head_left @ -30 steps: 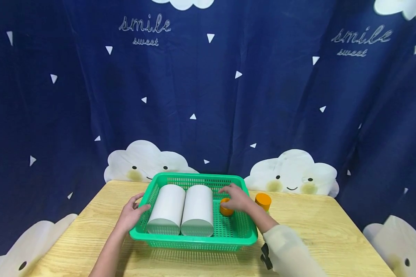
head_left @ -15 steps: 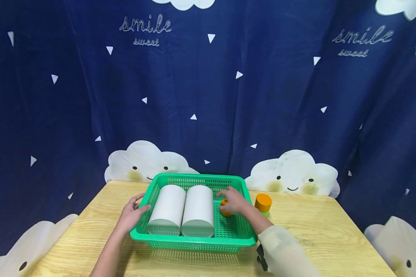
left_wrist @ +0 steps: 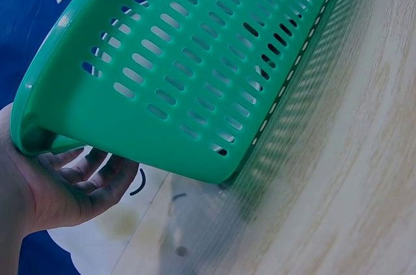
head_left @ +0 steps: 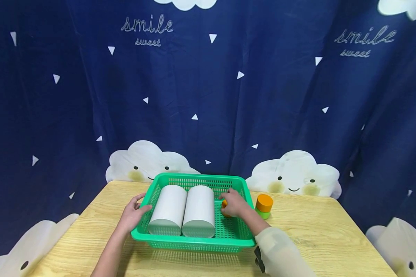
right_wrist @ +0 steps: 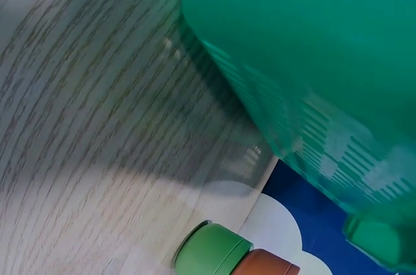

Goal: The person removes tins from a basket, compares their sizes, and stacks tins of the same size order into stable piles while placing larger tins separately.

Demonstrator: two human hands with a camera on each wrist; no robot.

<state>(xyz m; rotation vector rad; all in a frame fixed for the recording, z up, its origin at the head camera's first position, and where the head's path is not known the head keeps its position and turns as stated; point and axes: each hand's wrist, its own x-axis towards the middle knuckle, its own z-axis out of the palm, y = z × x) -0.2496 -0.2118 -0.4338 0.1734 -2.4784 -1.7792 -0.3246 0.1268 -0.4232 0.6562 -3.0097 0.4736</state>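
Note:
In the head view, a green plastic basket (head_left: 194,239) stands on the wooden table. My left hand (head_left: 131,214) holds its left rim, thumb over the edge; the left wrist view shows this hand (left_wrist: 71,187) with its fingers curled below the basket's rim (left_wrist: 32,86). My right hand (head_left: 234,204) reaches into the basket's right part, fingers and thumb around a small round orange container (head_left: 224,207), which they partly hide. Two white cylinders (head_left: 169,207) lie side by side in the basket's left and middle. The right wrist view does not show the right hand.
A small jar (head_left: 264,206) with an orange top and green base stands on the table just right of the basket; it also shows at the bottom of the right wrist view. A blue curtain (head_left: 208,96) with white clouds hangs behind the table (head_left: 319,234).
My right hand has come down closer around the orange container inside the basket, its forearm shifting slightly left and uncovering more of the jar. My left hand stays on the rim.

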